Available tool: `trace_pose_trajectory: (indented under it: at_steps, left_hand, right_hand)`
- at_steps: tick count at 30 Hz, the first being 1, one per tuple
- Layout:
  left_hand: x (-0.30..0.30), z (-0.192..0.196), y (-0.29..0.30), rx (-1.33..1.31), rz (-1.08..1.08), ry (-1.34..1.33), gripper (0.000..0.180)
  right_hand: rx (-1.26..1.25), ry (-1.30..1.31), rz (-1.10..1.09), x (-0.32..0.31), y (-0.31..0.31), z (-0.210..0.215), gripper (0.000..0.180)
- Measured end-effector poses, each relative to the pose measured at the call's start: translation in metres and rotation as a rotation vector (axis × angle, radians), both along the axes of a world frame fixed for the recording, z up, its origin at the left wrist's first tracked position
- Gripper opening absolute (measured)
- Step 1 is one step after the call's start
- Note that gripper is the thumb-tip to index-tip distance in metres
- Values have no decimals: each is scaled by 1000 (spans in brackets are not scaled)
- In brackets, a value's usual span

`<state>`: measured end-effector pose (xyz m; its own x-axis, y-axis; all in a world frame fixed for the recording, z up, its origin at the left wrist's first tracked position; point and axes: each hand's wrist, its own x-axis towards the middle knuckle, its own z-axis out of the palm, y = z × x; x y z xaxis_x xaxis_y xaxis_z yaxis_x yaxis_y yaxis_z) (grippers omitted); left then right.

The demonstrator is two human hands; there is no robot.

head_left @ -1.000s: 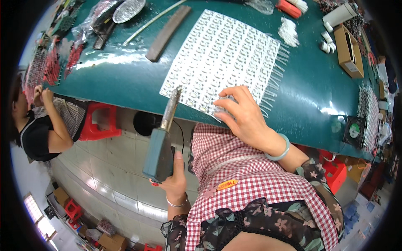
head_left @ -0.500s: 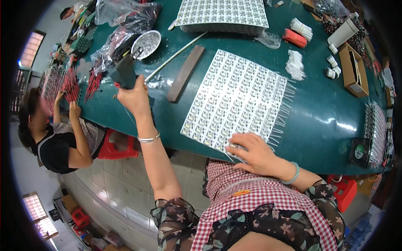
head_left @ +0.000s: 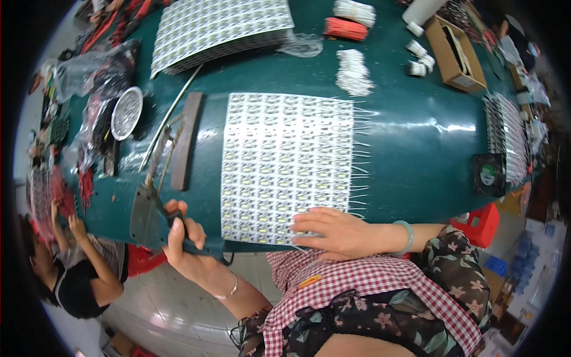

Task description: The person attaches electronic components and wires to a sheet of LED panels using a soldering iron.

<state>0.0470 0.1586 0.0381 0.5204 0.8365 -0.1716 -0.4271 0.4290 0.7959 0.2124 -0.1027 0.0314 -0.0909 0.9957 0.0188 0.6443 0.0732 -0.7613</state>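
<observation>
A white panel of small circuit boards [head_left: 279, 160] lies flat on the green table before me. Short white wires [head_left: 361, 157] stick out from its right edge. My right hand [head_left: 342, 234] rests on the panel's near right part with fingers spread. In my left hand [head_left: 193, 253] is a dark pistol-shaped soldering gun [head_left: 146, 217], its fingers curled at the grip. The gun's metal front end points away from me, beside a brown bar [head_left: 187, 143] left of the panel. Its very tip is hard to make out.
Behind the panel stands a stack of similar panels [head_left: 223, 35]. A metal bowl [head_left: 135, 113] and a thin rod [head_left: 156, 146] lie leftward. White wires [head_left: 354, 72], a red bundle [head_left: 345, 28], a cardboard box [head_left: 455, 56] and a black fan [head_left: 489, 174] are rightward. A co-worker [head_left: 77, 273] sits at left.
The view has turned, so the table's things appear shifted left. My left hand has brought the soldering gun back from the bowl toward the table's near edge. My right hand stays on the panel.
</observation>
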Motion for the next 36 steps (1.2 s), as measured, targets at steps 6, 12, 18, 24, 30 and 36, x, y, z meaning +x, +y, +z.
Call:
trace_pose_trajectory:
  at_steps: [6,12,18,24,30,36]
  left_hand:
    - [8,10,-38,-86,40,118,37]
    - [0,14,-46,-36,-84,113,34]
    - [16,25,-58,-61,9,251,38]
    - [19,24,-58,-61,2,298,40]
    - [37,44,-63,42,40,373,40]
    - [41,56,-54,284,97,443,45]
  right_hand:
    - [337,-308,-491,104,10,33,19]
    - [361,-607,-839,210,11,-17,8]
    - [327,-671,-854,232,22,-21,8]
    - [152,-716,-815,242,30,-27,6]
    - [140,-690,-834,242,30,-24,3]
    - [250,-806,-838,239,31,-12,6]
